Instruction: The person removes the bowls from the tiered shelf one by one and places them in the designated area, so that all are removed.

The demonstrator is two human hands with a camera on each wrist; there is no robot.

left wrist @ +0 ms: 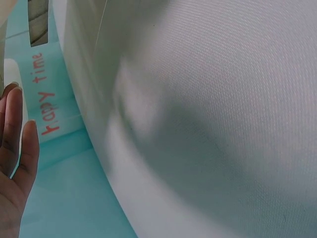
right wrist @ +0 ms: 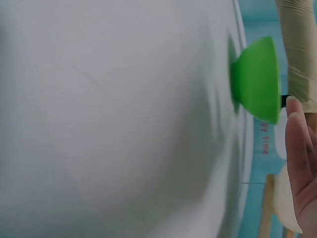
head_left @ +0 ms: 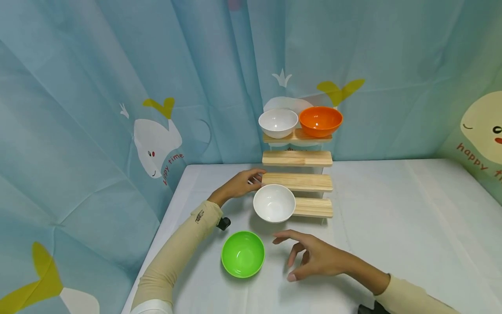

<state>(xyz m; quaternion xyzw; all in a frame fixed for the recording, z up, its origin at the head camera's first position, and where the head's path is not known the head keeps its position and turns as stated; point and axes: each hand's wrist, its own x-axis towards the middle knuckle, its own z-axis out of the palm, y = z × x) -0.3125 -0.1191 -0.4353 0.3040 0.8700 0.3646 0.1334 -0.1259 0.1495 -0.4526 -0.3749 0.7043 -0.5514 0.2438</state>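
- Since it hangs at the back and round the sides, the blue printed curtain (head_left: 98, 87) probably serves as a plain screen.
- The white worktop (head_left: 392, 213) carries the rack, the green bowl and both hands' shadows.
- Four wooden slats make up the stepped rack (head_left: 302, 181), each set higher and farther back, likely so that no row hides another.
- The hands are well apart. The right hand (head_left: 318, 256) holds nothing, thumb and fingers parted above the worktop, beside the green bowl. The left hand (head_left: 238, 185) is at the left end of the third slat down, perhaps to steady it; whether the fingers grip or merely touch, I cannot tell.
- Upright on the worktop, in front of the rack, the green bowl (head_left: 243, 254) sits between the forearms.
- The lower white bowl (head_left: 274, 203) appears to rest on the lowest slat's left half, leaving the right half bare.
- Up top, the orange bowl (head_left: 320, 121) sits right.
- Beside it, the upper white bowl (head_left: 278, 123) sits left; each overhangs the narrow slat.
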